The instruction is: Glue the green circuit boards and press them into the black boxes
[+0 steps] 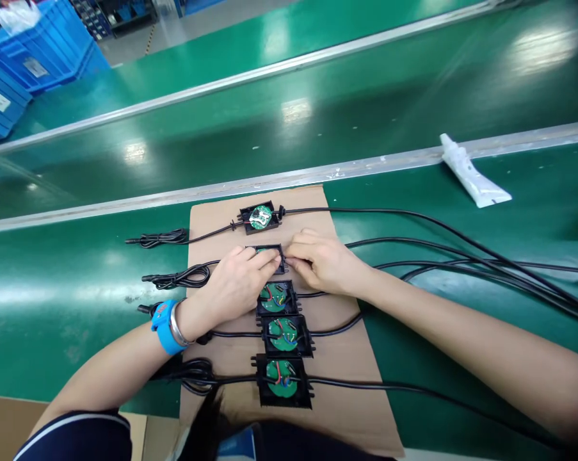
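Several small black housings with round green circuit boards and black cables lie in a column on a brown cardboard sheet [317,358]. My left hand [238,282] rests on the second housing from the top [272,251], fingers curled over it and hiding most of it. My right hand [320,259] pinches that housing's right end where the cable leaves it. The top housing [260,217] lies free above my hands. Below them lie three more housings [275,298], [285,334], [283,379] with red and blue wires on their boards.
Black cables [485,262] fan out to the right over the green belt, and coiled cable ends [178,278] lie to the left. A white tube [471,173] lies by the metal rail [173,195]. Blue crates [24,57] stand at the far left.
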Motion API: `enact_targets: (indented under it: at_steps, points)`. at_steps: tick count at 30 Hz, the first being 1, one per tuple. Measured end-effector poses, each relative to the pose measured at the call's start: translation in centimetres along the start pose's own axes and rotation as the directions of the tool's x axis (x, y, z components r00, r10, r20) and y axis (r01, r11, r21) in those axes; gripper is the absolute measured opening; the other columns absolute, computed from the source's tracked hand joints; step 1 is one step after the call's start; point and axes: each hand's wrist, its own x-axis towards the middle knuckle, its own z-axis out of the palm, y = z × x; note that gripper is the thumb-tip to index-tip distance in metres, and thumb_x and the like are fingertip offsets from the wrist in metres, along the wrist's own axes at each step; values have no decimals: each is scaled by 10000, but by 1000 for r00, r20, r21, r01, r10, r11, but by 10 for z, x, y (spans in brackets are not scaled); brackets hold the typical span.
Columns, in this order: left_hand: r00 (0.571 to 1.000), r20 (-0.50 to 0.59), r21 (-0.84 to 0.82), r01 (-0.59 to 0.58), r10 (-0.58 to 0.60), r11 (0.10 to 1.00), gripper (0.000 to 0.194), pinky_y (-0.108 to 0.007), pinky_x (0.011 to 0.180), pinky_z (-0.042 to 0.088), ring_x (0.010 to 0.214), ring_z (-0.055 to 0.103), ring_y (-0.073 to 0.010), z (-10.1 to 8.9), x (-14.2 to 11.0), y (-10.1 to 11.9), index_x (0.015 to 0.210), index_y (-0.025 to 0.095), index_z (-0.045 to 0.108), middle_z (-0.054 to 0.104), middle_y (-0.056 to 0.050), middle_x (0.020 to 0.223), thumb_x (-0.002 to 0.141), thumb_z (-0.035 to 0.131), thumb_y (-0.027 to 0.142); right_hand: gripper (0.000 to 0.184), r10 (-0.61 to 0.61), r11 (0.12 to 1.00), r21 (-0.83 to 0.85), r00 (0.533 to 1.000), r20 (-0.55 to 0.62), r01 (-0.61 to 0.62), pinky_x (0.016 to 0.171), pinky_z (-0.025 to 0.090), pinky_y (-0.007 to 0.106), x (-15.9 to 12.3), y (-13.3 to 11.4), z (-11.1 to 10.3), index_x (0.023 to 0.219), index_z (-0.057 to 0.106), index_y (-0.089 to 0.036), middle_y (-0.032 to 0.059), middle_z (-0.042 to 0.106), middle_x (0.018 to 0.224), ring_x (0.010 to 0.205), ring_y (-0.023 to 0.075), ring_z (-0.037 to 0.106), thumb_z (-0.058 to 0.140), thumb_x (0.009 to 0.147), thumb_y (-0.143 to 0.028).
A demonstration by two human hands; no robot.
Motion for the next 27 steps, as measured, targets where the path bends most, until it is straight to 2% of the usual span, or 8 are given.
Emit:
enact_targets:
  at_steps: [4,7,10,12,15,20,23,27]
  points:
    - [992,-123,-188,3,-27,982,470,-360,900,492,1119,587,-221,-11,-3,-23,1302,145,574,628,-108,1290,846,494,65,237,15,999,-46,999,30,-13,808,450,350,13,19,-23,946,723,-181,72,685,867,842,209,552,503,951,-268]
    - [940,-188,-209,246,-286,946,353,-381,910,494,1073,598,-232,-16,4,-56,1227,124,597,651,-129,1146,880,532,119,277,152,973,-158,983,-108,-168,916,437,441,31,43,-27,1077,683,-134,128,696,1021,978,270,574,555,899,-304]
    - [892,-74,-145,432,-446,890,199,-398,864,491,1001,606,-265,-16,10,-81,1015,115,633,656,-126,1023,836,657,198,260,253,961,-94,964,-86,-261,871,475,419,41,55,-21,1068,635,-138,118,702,1002,957,262,612,575,848,-264]
    - [879,14,-206,469,-476,859,118,-338,775,484,877,622,-224,-17,10,-87,956,139,623,669,-83,912,868,633,217,234,264,964,-9,960,-93,-266,821,501,364,40,49,-22,1081,608,-156,94,707,1009,916,223,642,526,878,-237]
    - [860,40,-340,491,-509,802,134,-276,660,437,711,602,-163,-26,3,-84,953,172,630,678,-32,816,949,518,246,286,189,981,-28,974,-124,-194,763,513,331,35,27,-39,1170,592,-147,94,712,1032,867,201,665,449,940,-240]
    - [859,-5,-299,487,-511,821,257,-302,693,450,795,637,-198,-35,1,-80,902,173,683,716,-60,872,972,469,297,381,167,952,-273,982,91,-137,737,480,378,54,6,-69,1163,667,-145,110,729,1005,844,252,671,373,924,-194]
    - [863,-3,-216,492,-504,843,302,-323,706,464,846,656,-225,-33,9,-81,933,166,702,733,-84,932,981,448,324,330,250,918,-367,937,245,-149,673,433,362,75,11,-68,990,707,-154,98,721,854,749,242,647,395,889,-188]
    - [862,16,-136,503,-506,853,325,-352,713,473,856,672,-254,-31,20,-83,938,171,704,740,-93,928,991,438,349,265,274,906,-396,917,289,-146,601,355,317,95,16,-62,838,686,-173,72,698,765,663,198,599,421,856,-185]
